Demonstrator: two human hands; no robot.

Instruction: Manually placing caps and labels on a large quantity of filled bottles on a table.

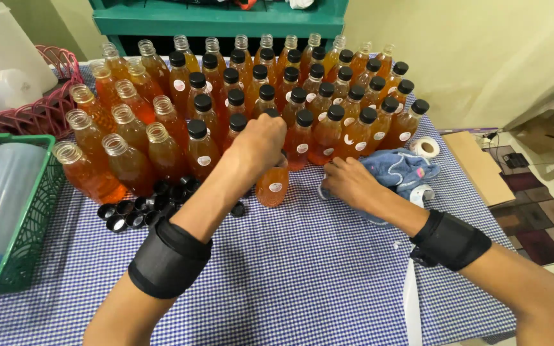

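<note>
My left hand (pixel 261 141) is closed over the top of a small bottle of orange liquid (pixel 272 187) that stands alone on the blue checked tablecloth (pixel 302 269). My right hand (pixel 351 181) rests on the cloth just right of that bottle, fingers curled at the edge of a blue rag (pixel 402 170). Behind stand many similar bottles: capped ones with black lids (pixel 328 122) at centre and right, uncapped ones (pixel 120 138) at left. Loose black caps (pixel 142 208) lie in a pile left of my left forearm. Both wrists wear black bands.
A roll of white stickers (pixel 426 147) lies beside the rag, and a white strip (pixel 411 301) trails off the table edge. A green basket (pixel 30 224) with plastic containers and a red basket (pixel 46 109) sit at left. A teal shelf (pixel 219 19) stands behind the table.
</note>
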